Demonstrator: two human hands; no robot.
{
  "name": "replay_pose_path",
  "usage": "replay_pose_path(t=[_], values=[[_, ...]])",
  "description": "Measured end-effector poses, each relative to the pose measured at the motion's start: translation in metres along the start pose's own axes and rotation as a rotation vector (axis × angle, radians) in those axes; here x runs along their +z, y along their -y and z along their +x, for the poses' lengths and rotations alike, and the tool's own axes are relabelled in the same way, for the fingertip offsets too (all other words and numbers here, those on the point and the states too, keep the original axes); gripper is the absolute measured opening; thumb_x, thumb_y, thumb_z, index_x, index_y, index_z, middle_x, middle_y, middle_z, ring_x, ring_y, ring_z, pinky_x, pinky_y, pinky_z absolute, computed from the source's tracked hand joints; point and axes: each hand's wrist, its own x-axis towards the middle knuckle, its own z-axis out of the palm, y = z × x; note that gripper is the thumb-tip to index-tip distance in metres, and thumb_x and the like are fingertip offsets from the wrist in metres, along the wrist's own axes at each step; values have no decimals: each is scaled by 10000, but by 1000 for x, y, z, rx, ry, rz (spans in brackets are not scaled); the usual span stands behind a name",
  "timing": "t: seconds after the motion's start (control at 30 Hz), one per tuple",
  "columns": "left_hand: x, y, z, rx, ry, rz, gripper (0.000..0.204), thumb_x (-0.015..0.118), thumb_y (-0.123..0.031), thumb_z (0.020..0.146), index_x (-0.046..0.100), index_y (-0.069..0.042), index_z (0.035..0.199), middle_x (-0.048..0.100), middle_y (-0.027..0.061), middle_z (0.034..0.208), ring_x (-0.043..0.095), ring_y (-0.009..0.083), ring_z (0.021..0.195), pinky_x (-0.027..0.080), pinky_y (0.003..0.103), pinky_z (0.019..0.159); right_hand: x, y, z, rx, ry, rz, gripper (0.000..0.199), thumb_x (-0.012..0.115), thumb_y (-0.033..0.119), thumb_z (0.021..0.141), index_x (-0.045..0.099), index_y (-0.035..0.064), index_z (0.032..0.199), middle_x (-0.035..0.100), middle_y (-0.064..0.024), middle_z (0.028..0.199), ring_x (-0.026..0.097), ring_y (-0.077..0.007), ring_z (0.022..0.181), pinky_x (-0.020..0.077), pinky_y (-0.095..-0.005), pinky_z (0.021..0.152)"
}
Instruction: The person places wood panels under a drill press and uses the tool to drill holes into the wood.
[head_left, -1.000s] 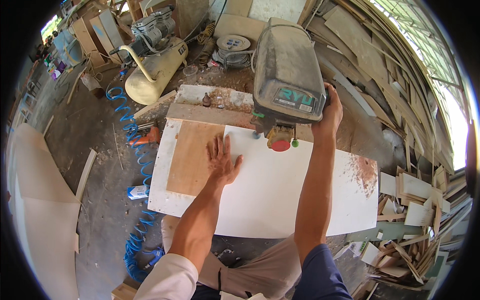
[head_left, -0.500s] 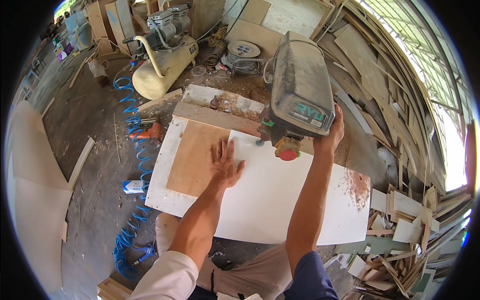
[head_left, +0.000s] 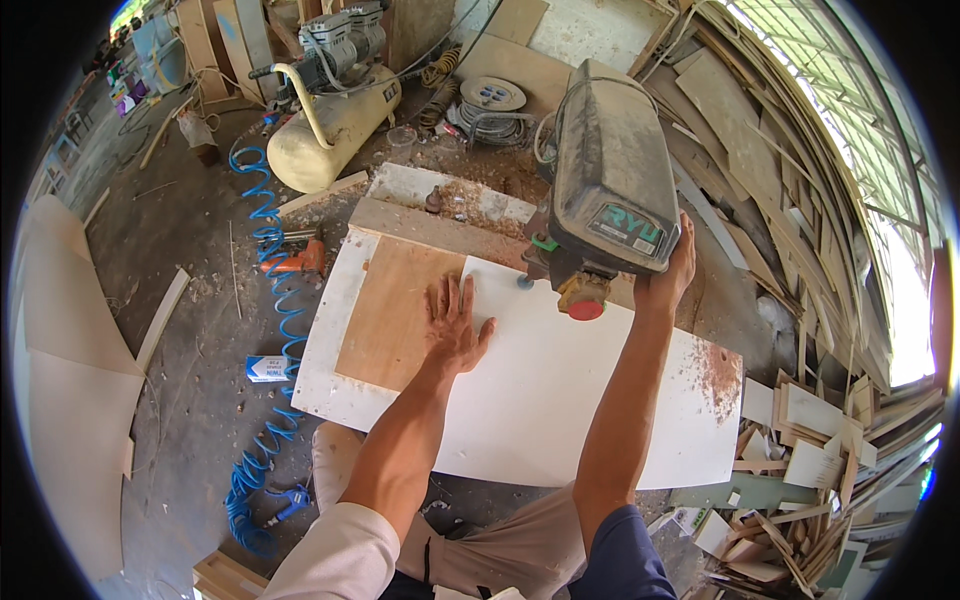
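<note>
A large white rectangular work board [head_left: 560, 420] carries a flat brown plywood sheet [head_left: 395, 310], a reddish sawdust patch [head_left: 720, 365], and a grey drill press [head_left: 605, 190]

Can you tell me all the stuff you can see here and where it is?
Large flat white board: one, white, middle, under both hands.
Thin brown plywood sheet: one, tan, lying on the white board's left part.
Grey drill press head: one, dark grey with a red knob, above the board's far edge.
Cream cylindrical air compressor tank: one, cream, on the floor at upper left.
Blue coiled air hose: one, blue, running down the floor on the left.
Orange hand tool: one, orange, on the floor beside the hose.
Wood offcuts: many, pale, heaped at right.
Left hand: flat, fingers spread, on plywood and board.
Right hand: against the drill press's right side.
</note>
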Motion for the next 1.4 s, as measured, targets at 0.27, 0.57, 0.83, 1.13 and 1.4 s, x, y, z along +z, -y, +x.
replay_pose_path(t=[0.27, 0.57, 0.83, 1.13, 1.4], values=[[1, 3, -1, 1, -15, 4, 878, 402, -569, 989, 51, -60, 1612, 120, 212, 1660, 46, 357, 1554, 9, 550, 1244, 18, 8, -10, -20, -19, 57, 248, 498, 279, 1076, 633, 71, 1096, 600, -4, 998, 580, -97, 931, 482, -273, 846], [-5, 0, -2, 0, 4, 1, 879, 403, -568, 990, 43, -61, 1613, 122, 211, 1660, 48, 356, 1554, 9, 551, 1245, 18, 8, -13, -39, -18, 53, 258, 490, 273, 1078, 624, 57, 1117, 609, -16, 1004, 587, -102, 937, 487, -281, 851], [1, 2, -2, 7, -44, -18, 875, 461, -545, 982, 79, -72, 1611, 138, 218, 1653, 67, 370, 1549, 23, 558, 1241, 14, 6, -12, -26, 1, 49, 265, 475, 273, 1083, 619, 54, 1117, 606, -18, 994, 580, -101, 933, 474, -274, 854], [1, 2, -2, 11, -43, -21, 874, 451, -544, 986, 65, -75, 1614, 129, 216, 1656, 61, 367, 1551, 25, 555, 1241, 21, 8, -17, -38, -29, 76, 270, 467, 280, 1088, 610, 55, 1123, 617, -18, 981, 591, -102, 910, 488, -280, 837], [5, 3, -2, 11, -66, -18, 880, 458, -549, 978, 79, -69, 1611, 144, 220, 1651, 75, 369, 1548, 25, 555, 1241, 20, 8, -18, -36, -11, 69, 270, 460, 278, 1090, 607, 55, 1128, 620, -17, 987, 592, -98, 912, 489, -277, 837]])
